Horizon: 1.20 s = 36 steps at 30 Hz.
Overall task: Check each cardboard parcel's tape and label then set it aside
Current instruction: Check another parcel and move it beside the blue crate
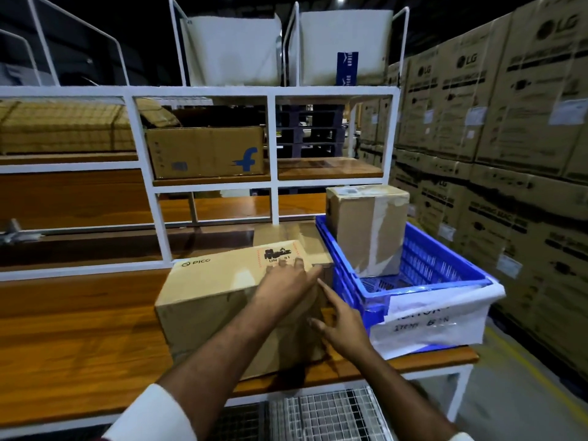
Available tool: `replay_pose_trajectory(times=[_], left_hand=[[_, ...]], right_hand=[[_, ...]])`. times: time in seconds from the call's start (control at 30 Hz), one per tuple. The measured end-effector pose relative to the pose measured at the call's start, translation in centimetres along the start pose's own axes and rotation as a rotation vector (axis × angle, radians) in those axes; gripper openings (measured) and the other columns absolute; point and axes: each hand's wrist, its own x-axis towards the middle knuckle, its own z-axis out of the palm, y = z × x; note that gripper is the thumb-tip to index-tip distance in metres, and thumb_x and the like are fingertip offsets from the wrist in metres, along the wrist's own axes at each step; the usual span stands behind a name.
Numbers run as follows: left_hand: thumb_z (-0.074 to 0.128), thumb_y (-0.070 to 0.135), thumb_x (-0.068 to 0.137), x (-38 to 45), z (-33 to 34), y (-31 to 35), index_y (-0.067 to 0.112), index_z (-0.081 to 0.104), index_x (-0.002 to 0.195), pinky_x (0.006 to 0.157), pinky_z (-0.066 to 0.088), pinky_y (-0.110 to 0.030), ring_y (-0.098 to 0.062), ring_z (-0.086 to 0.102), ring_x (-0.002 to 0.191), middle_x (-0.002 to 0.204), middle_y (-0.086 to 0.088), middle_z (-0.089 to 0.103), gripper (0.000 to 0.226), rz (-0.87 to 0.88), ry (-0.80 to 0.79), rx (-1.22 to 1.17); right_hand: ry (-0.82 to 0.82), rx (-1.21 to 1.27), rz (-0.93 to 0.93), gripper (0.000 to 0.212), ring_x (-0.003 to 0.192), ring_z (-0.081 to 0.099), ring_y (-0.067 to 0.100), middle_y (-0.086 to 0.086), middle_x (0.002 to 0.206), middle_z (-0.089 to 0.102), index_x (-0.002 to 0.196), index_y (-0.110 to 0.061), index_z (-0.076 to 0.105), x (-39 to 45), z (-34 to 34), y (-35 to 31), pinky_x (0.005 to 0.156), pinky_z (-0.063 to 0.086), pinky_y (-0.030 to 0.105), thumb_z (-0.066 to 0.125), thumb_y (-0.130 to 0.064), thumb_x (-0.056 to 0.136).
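Note:
A large cardboard parcel [206,291] printed with PICO and a black battery mark lies on the wooden table [79,329]. My left hand [286,281] rests flat on its top near the far right corner, fingers straight. My right hand [340,323] is at the parcel's right end, fingers spread and relaxed, index finger pointing up along the edge. A smaller taped cardboard parcel [369,227] stands upright in a blue plastic crate [429,265] to the right. Another flat box [292,237] lies behind the large parcel.
A white metal shelf frame [272,186] rises behind the table and holds a box with a blue logo [206,152]. White bins [232,49] sit on top. Stacked LG cartons [509,122] wall off the right side. A paper sign [436,319] hangs on the crate.

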Motion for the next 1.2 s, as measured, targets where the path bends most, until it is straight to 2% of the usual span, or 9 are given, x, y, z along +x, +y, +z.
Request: replay_pose_trajectory(times=[0.07,0.13,0.27,0.43,0.6,0.67,0.77,0.9,1.2], left_hand=[[0.057,0.015,0.093,-0.9,-1.7,-1.5,0.024,0.029,0.137,0.087,0.054,-0.048,-0.036,0.057,0.113,0.137,-0.017,0.047,0.054,-0.011,0.111,-0.068],[0.064,0.014,0.089,-2.4,-3.9,-3.3,0.028,0.035,0.135,0.088,0.054,-0.040,-0.025,0.059,0.113,0.133,-0.007,0.053,0.057,-0.040,0.260,-0.236],[0.075,0.021,0.084,-5.3,-5.4,-6.5,0.030,0.042,0.133,0.084,0.059,-0.035,-0.020,0.062,0.113,0.128,-0.002,0.060,0.059,-0.184,0.453,-0.593],[0.082,0.029,0.077,-7.7,0.2,-7.9,0.018,0.049,0.118,0.059,0.045,-0.008,-0.018,0.065,0.104,0.117,-0.004,0.066,0.054,-0.434,0.534,-0.803],[0.077,0.035,0.081,-8.2,2.9,-8.5,0.024,0.046,0.116,0.065,0.054,-0.016,-0.019,0.064,0.109,0.122,-0.003,0.063,0.048,-0.497,0.490,-0.881],[0.066,0.042,0.089,-7.3,2.1,-9.0,0.021,0.049,0.109,0.085,0.055,-0.032,-0.027,0.050,0.130,0.136,-0.006,0.055,0.033,-0.488,0.495,-0.877],[0.048,0.040,0.100,-4.9,-0.2,-9.9,0.023,0.054,0.102,0.112,0.033,-0.055,-0.030,0.026,0.145,0.151,-0.005,0.041,0.018,-0.451,0.450,-0.756],[0.049,0.030,0.099,0.0,-1.9,-10.0,0.025,0.054,0.130,0.103,0.045,-0.045,-0.022,0.051,0.123,0.136,-0.004,0.054,0.031,-0.318,0.131,-0.584],[0.033,0.031,0.106,4.2,-3.0,-10.5,0.019,0.037,0.151,0.114,0.025,-0.034,-0.025,0.032,0.143,0.157,-0.008,0.035,0.046,-0.166,-0.118,-0.518]], right_hand=[[-0.002,-0.014,-0.064,0.090,0.128,0.051,0.013,-0.011,0.141,0.054,0.148,-0.056,0.023,0.7,-0.1,-1.1,0.106,0.044,0.031,0.077,-0.044,0.077],[0.033,-0.040,-0.132,0.091,0.127,0.049,0.017,-0.004,0.141,0.052,0.148,-0.057,0.021,1.7,-0.5,-2.8,0.104,0.047,0.044,0.076,-0.052,0.075],[0.189,-0.221,-0.319,0.078,0.132,0.040,0.016,-0.004,0.147,0.047,0.149,-0.046,0.034,3.7,-2.4,-7.6,0.105,0.045,0.044,0.076,-0.040,0.082],[0.058,-0.622,-0.498,0.068,0.131,0.041,0.015,-0.014,0.148,0.047,0.146,-0.045,0.039,4.8,-1.9,-11.0,0.105,0.036,0.038,0.070,-0.039,0.086],[0.026,-0.723,-0.537,0.062,0.136,0.038,0.015,-0.014,0.150,0.044,0.147,-0.043,0.036,4.6,-0.5,-11.2,0.111,0.029,0.038,0.062,-0.044,0.091],[-0.016,-0.662,-0.486,0.049,0.133,0.042,0.015,-0.013,0.146,0.049,0.144,-0.041,0.043,5.0,-1.2,-11.6,0.107,0.034,0.038,0.052,-0.048,0.097],[-0.034,-0.571,-0.336,0.041,0.122,0.054,0.020,-0.002,0.134,0.061,0.137,-0.031,0.055,6.9,-2.6,-12.1,0.100,0.044,0.038,0.036,-0.047,0.103],[-0.200,-0.733,-0.218,0.041,0.117,0.056,0.030,0.010,0.133,0.061,0.130,-0.016,0.058,10.9,-3.1,-12.4,0.097,0.045,0.043,0.036,-0.039,0.104],[-0.388,-0.734,-0.186,0.047,0.136,0.043,0.028,0.008,0.153,0.043,0.148,-0.023,0.043,15.7,-2.3,-13.1,0.111,0.036,0.040,0.034,-0.033,0.104]])
